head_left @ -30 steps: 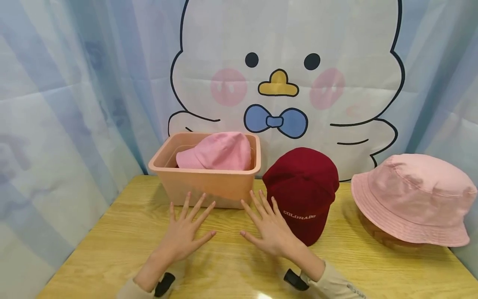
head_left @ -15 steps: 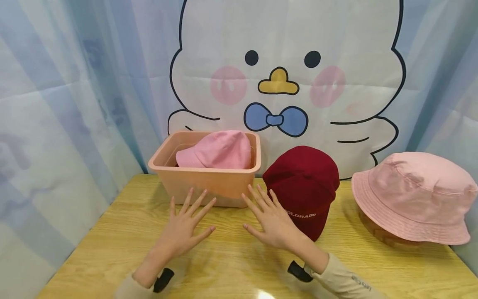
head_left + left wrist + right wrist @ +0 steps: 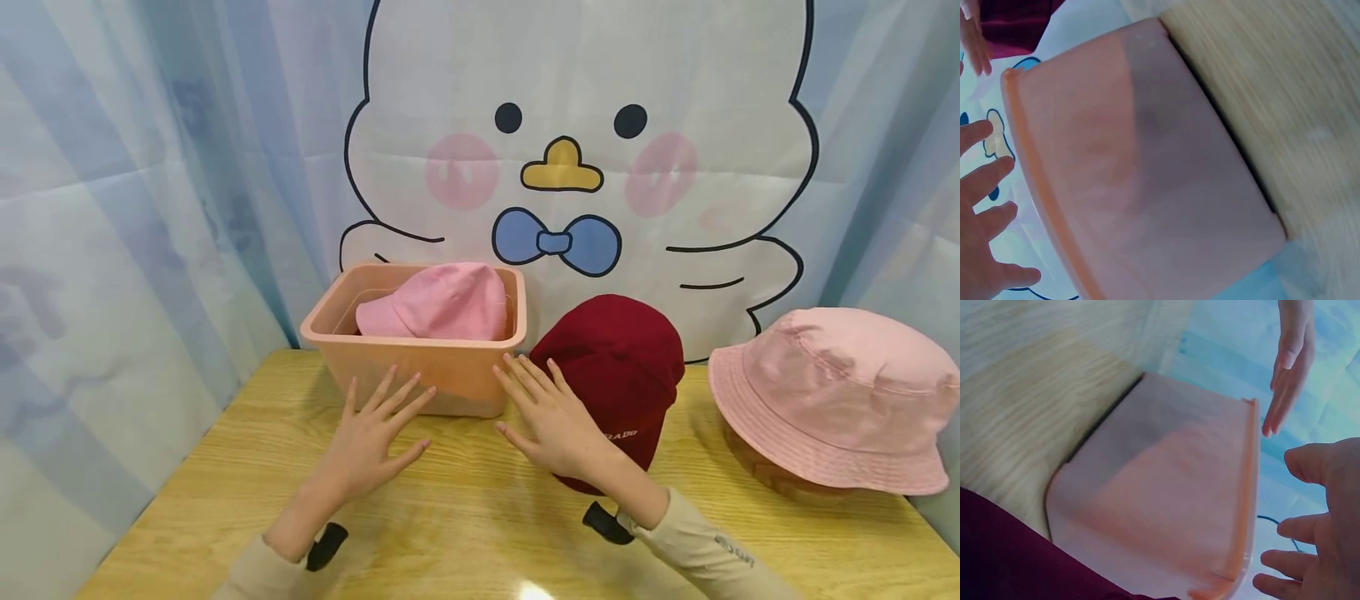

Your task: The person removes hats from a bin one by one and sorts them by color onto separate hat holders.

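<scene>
Both hands are held out, fingers spread, with nothing in them. My left hand [image 3: 367, 446] hovers over the table in front of a peach plastic bin [image 3: 352, 367], its fingertips overlapping the bin's front wall in the head view. A light pink cap [image 3: 450, 304] lies inside the bin, its lower part hidden by the wall. My right hand [image 3: 551, 421] is at the bin's right corner and partly covers a dark red baseball cap [image 3: 615, 358] with white lettering. In the right wrist view, the thumb and fingers of the right hand [image 3: 1329, 519] extend beside the bin's rim.
A pale pink bucket hat [image 3: 840, 400] sits on a rounded stand at the right end of the wooden table [image 3: 450, 533]. Behind the table hangs a curtain [image 3: 577, 75] printed with a cartoon bird, and more curtain closes in both sides.
Both hands have moved slightly forward and up, fingers still spread. The right hand has also shifted right, covering more of the red cap's lettering. The bin and hats have stayed put.
</scene>
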Demonstrator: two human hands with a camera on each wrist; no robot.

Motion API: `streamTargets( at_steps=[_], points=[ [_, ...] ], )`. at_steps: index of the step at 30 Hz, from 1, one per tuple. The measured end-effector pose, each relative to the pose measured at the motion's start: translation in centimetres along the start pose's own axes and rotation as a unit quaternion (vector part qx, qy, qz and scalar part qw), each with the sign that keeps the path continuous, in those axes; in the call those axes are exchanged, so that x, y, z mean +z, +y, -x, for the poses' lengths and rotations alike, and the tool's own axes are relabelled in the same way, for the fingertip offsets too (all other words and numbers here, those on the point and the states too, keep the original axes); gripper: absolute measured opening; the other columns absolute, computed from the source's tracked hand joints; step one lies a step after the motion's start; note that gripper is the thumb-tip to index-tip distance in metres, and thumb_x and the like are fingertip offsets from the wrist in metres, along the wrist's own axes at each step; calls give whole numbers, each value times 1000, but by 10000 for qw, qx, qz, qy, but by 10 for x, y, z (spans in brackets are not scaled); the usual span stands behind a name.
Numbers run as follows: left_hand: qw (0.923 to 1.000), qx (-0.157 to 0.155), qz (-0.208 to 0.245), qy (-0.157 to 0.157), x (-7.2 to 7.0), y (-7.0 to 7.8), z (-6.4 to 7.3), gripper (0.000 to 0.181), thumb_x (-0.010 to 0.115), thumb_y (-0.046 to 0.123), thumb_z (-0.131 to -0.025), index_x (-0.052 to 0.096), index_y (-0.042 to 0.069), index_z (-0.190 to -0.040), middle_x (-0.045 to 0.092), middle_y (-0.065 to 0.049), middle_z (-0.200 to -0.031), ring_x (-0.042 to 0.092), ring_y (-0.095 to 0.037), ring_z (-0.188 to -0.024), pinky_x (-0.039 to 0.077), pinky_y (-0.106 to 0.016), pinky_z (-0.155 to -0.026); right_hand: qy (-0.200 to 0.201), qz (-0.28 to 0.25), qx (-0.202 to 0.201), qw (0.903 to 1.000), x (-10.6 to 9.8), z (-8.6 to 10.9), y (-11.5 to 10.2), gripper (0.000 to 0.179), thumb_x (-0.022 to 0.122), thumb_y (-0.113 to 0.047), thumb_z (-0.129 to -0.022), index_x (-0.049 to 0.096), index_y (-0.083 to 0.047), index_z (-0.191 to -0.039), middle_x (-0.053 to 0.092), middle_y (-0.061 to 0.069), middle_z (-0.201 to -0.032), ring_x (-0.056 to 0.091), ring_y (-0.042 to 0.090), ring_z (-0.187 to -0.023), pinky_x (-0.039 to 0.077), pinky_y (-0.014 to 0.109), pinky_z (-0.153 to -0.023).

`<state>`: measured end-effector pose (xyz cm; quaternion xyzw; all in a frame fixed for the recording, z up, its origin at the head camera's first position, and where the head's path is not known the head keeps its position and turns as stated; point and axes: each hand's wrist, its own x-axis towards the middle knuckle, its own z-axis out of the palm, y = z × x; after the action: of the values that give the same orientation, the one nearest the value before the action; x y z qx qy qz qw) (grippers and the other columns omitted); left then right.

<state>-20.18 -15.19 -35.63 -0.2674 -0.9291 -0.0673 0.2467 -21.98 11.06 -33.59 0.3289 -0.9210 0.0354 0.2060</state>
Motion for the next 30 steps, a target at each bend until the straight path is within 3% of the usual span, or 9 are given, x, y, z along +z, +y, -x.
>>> streamTargets(
  at_steps=[11,15,20,26,30],
  points=[
    [9988,255,-5,421,-13,-10,-12,56,57,41,-81,44,22,-133,44,-3,-137,28,-30,-134,12,-62,-104,127,211,-59,9997,-22,-17,9,60,49,-38,-88,34,-9,-138,38,10,-141,31,27,-132,18,53,-109],
    [9949,451,28,897,-15,-20,-19,48,53,39,-85,50,18,-128,51,-6,-131,37,-31,-128,16,-61,-104,212,144,-45,9997,-33,-26,14,56,52,-34,-87,38,-9,-136,42,10,-138,34,28,-130,21,52,-108],
    [9833,665,31,1691,-17,-40,-32,46,39,43,-92,59,11,-118,60,-11,-118,49,-34,-116,24,-59,-101,316,97,-102,9994,-49,-45,19,50,53,-27,-87,44,-7,-131,45,13,-133,39,29,-125,27,49,-106],
    [9765,383,283,2101,-19,-66,-46,37,63,17,-77,62,4,-112,62,-17,-112,52,-38,-107,31,-59,-95,61,30,1,10000,-69,-74,29,47,51,-25,-88,44,-7,-131,48,12,-130,42,28,-121,38,44,-99],
    [9776,16,309,2082,-19,-82,-53,36,62,13,-77,61,3,-112,60,-17,-114,51,-36,-109,31,-59,-95,-231,36,127,9996,-83,-96,35,47,48,-25,-89,42,-7,-132,45,12,-132,42,28,-121,40,43,-97]
  ],
)
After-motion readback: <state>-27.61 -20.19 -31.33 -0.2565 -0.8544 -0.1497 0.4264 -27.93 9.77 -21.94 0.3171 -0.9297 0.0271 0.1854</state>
